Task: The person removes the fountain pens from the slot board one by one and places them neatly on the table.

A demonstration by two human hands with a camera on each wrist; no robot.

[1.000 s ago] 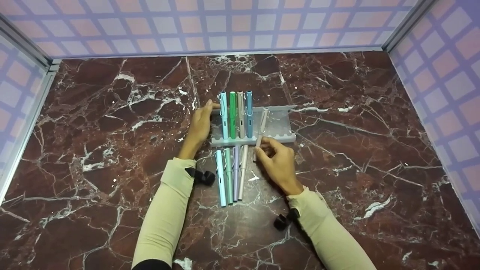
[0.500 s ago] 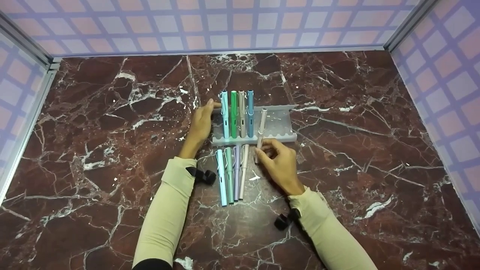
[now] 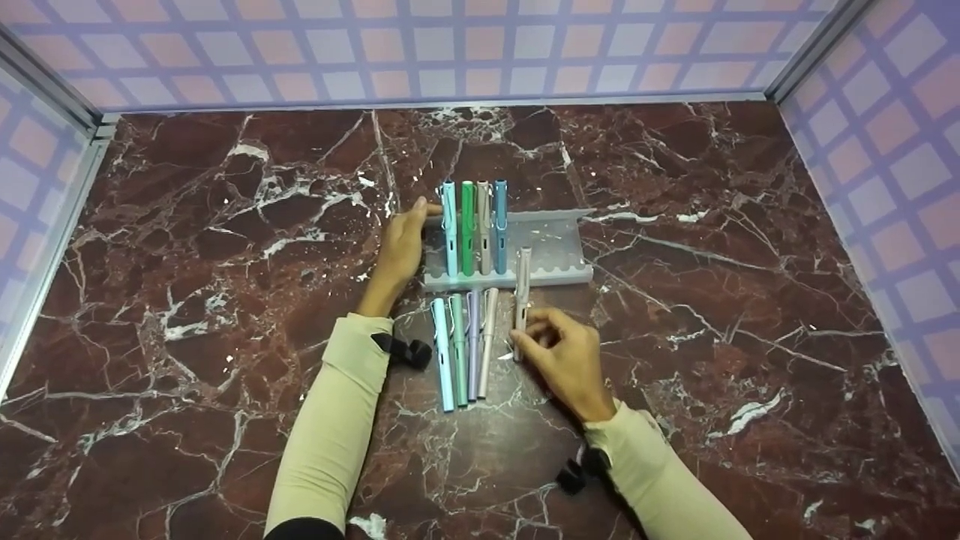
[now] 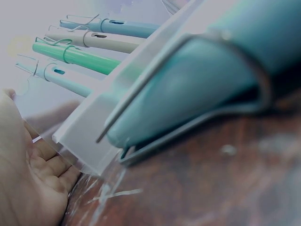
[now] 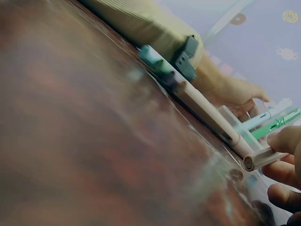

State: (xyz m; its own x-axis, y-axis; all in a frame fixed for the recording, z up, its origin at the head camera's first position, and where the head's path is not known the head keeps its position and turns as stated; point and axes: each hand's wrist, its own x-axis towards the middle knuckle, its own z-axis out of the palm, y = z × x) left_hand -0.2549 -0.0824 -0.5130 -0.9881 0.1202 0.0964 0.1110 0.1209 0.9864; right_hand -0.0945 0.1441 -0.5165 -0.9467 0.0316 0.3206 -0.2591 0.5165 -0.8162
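Note:
My right hand (image 3: 562, 356) pinches a pale pinkish-grey capped pen (image 3: 523, 281) between thumb and fingers near its lower end; its clip end overlaps the front edge of a clear plastic pen rack (image 3: 555, 240). The right wrist view shows the end of this pen (image 5: 261, 159) at the fingertips. My left hand (image 3: 401, 244) rests against the rack's left end, one finger behind its back edge. Light blue (image 3: 450, 232), green (image 3: 467, 232), taupe (image 3: 484, 232) and darker blue (image 3: 501, 232) pens lean side by side in the rack's left slots.
In front of the rack lie light blue (image 3: 443, 356), sage green (image 3: 458, 352), purple (image 3: 472, 349) and beige (image 3: 487, 345) pens on the marbled table (image 3: 225, 322). Checked panels (image 3: 480, 52) wall the back and sides. Black cameras (image 3: 411, 354) sit at both wrists.
My right hand has drawn the pale pinkish-grey pen back toward the body, away from the rack, and it now points straighter forward. The left hand and the other pens keep their places.

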